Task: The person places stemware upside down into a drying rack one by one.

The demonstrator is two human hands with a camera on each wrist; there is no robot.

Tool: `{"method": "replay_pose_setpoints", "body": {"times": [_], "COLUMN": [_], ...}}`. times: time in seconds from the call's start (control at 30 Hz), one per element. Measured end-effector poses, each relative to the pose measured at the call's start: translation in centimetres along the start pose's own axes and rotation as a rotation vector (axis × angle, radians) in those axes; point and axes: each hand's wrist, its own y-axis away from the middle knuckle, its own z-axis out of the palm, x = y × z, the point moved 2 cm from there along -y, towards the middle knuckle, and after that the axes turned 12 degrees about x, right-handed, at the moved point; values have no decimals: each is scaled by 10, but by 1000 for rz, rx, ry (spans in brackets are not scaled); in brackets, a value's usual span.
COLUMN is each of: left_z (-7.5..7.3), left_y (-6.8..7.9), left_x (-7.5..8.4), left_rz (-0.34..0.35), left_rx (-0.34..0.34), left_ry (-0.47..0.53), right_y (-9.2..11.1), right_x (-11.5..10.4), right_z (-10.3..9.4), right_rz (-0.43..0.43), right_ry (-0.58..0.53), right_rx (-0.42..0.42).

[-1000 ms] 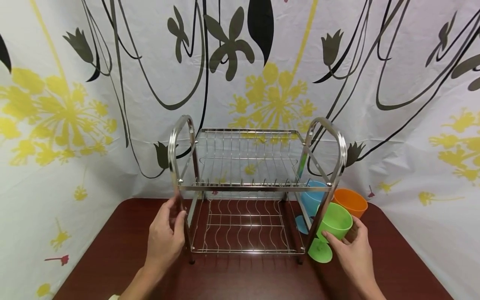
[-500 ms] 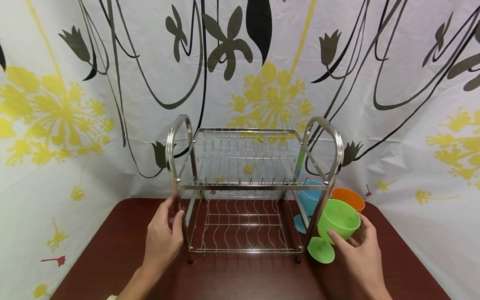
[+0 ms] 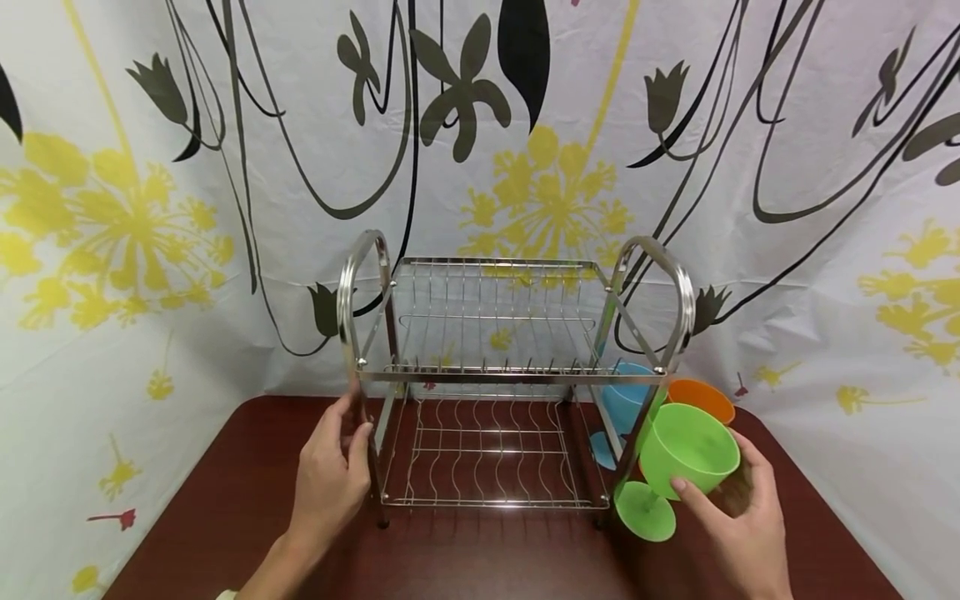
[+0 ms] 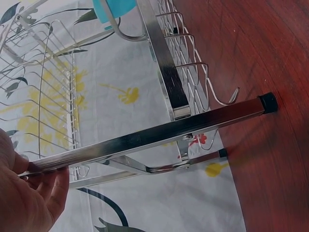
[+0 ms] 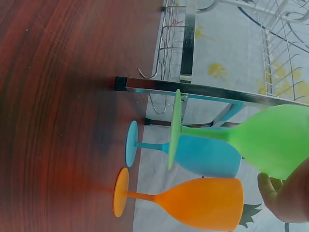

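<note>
A two-tier metal dish rack (image 3: 510, 377) stands on the table. My left hand (image 3: 330, 467) pinches its front left post between thumb and fingers, as the post (image 4: 130, 145) in the left wrist view also shows. On the other side, my right hand (image 3: 738, 517) holds a green plastic goblet (image 3: 682, 450) by its bowl, tilted a little, beside the rack's front right leg. In the right wrist view the foot of this goblet (image 5: 176, 130) is raised off the table. Behind it stand a blue goblet (image 5: 207, 154) and an orange goblet (image 5: 203, 203), both upright.
The dark red-brown table (image 3: 480, 558) ends at a white patterned cloth (image 3: 300, 167) hanging behind and at both sides. The blue goblet is close against the rack's right side, partly behind its bars. The rack's arched handles (image 3: 678, 292) rise at either end.
The green goblet has moved right and toward me in my right hand, away from the rack's right post. My left hand has stayed on the left post.
</note>
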Motion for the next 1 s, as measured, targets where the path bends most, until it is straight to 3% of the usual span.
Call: {"method": "replay_pose_setpoints", "body": {"times": [0.5,0.7,1.0], "left_z": [0,-2,-2], "left_y": [0,2,2], "left_x": [1,0,-1], "left_rz": [-9,0,-5], "left_rx": [-20,-9,-15], "left_ry": [-9,-22,-15], "right_y": [11,16,18], "right_x": [-10,-12,-19], "right_z": [-4,-3,1], "right_rz": [-13,-58,-123], "right_ry": [-114,-196,-210], "right_rx": [2,-43,-126]}}
